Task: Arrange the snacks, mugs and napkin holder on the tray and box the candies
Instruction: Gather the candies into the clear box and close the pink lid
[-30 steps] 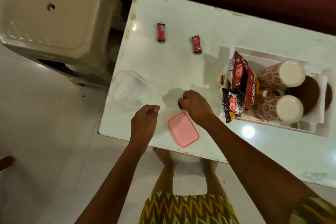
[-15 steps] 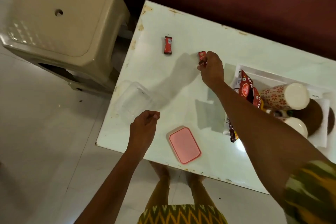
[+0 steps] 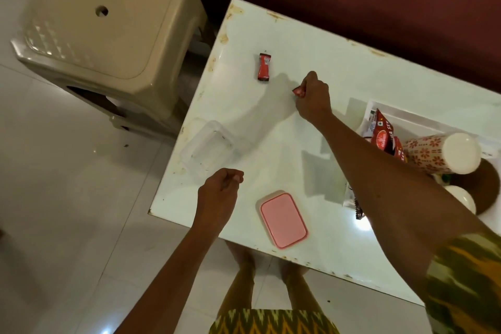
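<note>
White surface (image 3: 339, 84): clear box (image 3: 208, 152) sits open, rigid, light. Right hand (image 3: 311, 97) is pinched on small red candy (image 3: 298, 90); second candy (image 3: 264, 67) lies beside, crinkly, slippery, best gripped mid-wrapper. Left hand (image 3: 217, 195) is loosely curled, contents cannot be told.

I see a big bare patch in the middle of the white table (image 3: 339, 84), and a hand can pass there. At 12 o'clock lies a red candy (image 3: 264, 67). At 9 o'clock the clear box (image 3: 207, 150) sits near the edge. At 6 o'clock the pink lid (image 3: 283, 218) lies flat. At 3 o'clock my right arm (image 3: 393, 171) crosses over, and the tray (image 3: 423, 119) with tall mugs (image 3: 440, 153) blocks that side.
</note>
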